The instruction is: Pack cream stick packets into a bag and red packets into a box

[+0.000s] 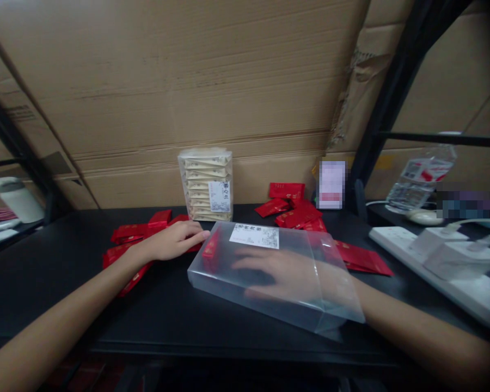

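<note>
A clear frosted plastic box (253,288) with a white label (255,236) lies on its side on the black desk, its mouth to the right. Through that mouth goes my right hand (273,269), seen blurred through the plastic with fingers apart and nothing visible in them. A red packet (210,247) shows through the box's left end; whether it is inside or behind is hard to tell. My left hand (179,239) is beside that end, fingers stretched out, thumb near the box corner. Beneath and around it lie red packets (126,234).
Behind stands a filled clear box (206,185) of stacked cream packets. More red packets (300,212) lie at the back right and right. A white power strip (445,272) with chargers, a water bottle (422,174) and a pale flask (18,198) are at the sides. Cardboard (188,81) backs the desk.
</note>
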Demonstrator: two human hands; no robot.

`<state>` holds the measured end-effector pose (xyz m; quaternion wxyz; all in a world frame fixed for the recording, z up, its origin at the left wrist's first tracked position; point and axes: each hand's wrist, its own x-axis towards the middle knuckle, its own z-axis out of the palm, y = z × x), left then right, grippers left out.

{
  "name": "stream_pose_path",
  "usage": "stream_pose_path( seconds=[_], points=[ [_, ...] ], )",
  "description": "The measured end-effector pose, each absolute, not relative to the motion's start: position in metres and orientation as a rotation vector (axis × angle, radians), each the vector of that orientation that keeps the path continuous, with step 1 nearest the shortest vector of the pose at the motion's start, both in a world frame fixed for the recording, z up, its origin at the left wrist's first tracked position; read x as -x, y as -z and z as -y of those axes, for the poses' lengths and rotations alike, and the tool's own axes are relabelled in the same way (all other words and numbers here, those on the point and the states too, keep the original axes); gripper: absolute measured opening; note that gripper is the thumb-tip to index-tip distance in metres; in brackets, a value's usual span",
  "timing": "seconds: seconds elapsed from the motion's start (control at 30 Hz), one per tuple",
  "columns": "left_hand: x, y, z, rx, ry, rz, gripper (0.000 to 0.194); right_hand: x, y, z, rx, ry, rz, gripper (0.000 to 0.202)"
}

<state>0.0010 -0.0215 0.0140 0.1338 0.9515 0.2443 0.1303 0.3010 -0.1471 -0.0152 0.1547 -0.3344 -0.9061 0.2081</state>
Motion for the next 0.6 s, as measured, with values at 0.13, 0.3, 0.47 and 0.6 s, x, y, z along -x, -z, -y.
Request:
stream_pose_path(
  seconds=[0.13,0.3,0.47,0.6],
  points=[
    [-0.0005,-0.0133,0.0202,-2.757,-0.312,-0.742,0.05,-0.3008,0.0151,0.1476,0.955,-0.61,2.588,0.056],
    [-0.0005,-0.0118,0.0188,-2.755,-0.276,-0.756,0.049,-0.3012,0.0151,0.1471,0.943,-0.629,2.574,0.055],
    [-0.0011,-0.0109,0.0186,-2.752,-0.264,-0.754,0.05,-0.3029,0.0183,0.1447,0.96,-0.617,2.585,0.056],
    [-0.0011,-0.0108,0.0182,-2.754,-0.255,-0.755,0.05,-0.3034,0.0206,0.1434,0.964,-0.6,2.596,0.057]
  ],
)
